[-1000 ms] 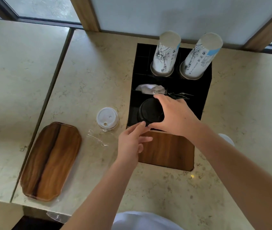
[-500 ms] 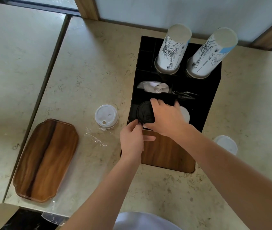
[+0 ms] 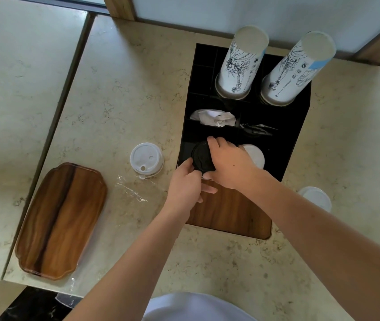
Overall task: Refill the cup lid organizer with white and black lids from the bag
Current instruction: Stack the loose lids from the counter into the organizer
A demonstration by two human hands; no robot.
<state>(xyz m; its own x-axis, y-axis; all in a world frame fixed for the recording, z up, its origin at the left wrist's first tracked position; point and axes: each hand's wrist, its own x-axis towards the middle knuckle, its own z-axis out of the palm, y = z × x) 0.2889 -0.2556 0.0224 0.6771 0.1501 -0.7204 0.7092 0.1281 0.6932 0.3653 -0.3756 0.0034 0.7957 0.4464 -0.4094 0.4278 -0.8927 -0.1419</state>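
A black lid organizer with a wooden front stands on the stone counter. Both hands hold a stack of black lids over its front left compartment. My right hand grips the stack from above and the right. My left hand touches its lower left edge with thumb and fingers. White lids lie in the front right compartment, partly hidden by my right hand. A stack of white lids sits on the counter left of the organizer. Another white lid stack shows to the right, behind my forearm.
Two upside-down stacks of printed paper cups stand in the organizer's back. White napkins fill a middle slot. A wooden tray lies at the left, with clear plastic wrap beside it. The counter's front edge is close.
The black lids have tilted and sunk lower into the front left compartment. My left hand has closed in on the stack's edge. The view has shifted slightly.
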